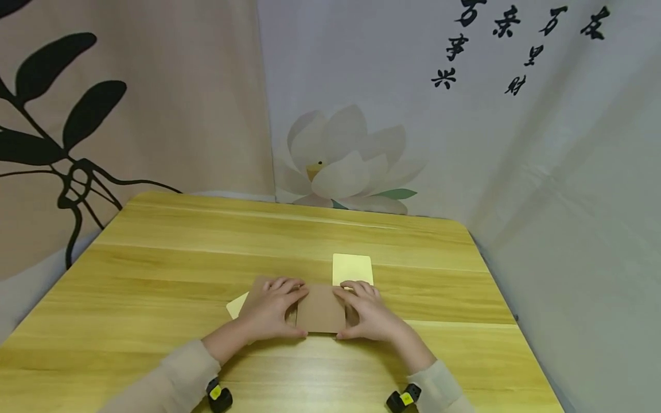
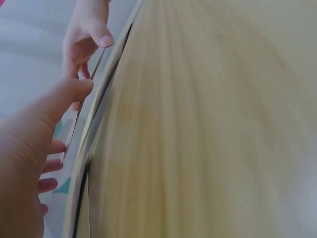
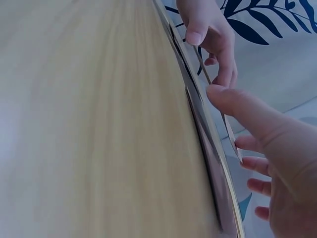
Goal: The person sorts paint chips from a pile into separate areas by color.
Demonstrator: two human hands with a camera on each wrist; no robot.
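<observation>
Both hands hold a brown square card (image 1: 321, 310) level between them, a little above the table. My left hand (image 1: 273, 310) pinches its left side, thumb at the near corner and fingers at the far one. The right hand (image 1: 369, 314) grips the right side the same way. In both wrist views the card (image 2: 77, 119) shows edge-on as a thin, slightly bowed sheet. Another brown piece (image 1: 260, 285) lies partly hidden behind the left hand, with a pale yellow card (image 1: 236, 305) peeking out beside it. Behind the right hand lies a second pale yellow card (image 1: 352, 267).
The wood-grain table (image 1: 206, 246) has rounded far corners. Printed curtains (image 1: 351, 69) hang behind it and along the right side. A black device with a yellow mark (image 1: 219, 397) sits at the left wrist, and a similar device (image 1: 404, 398) at the right.
</observation>
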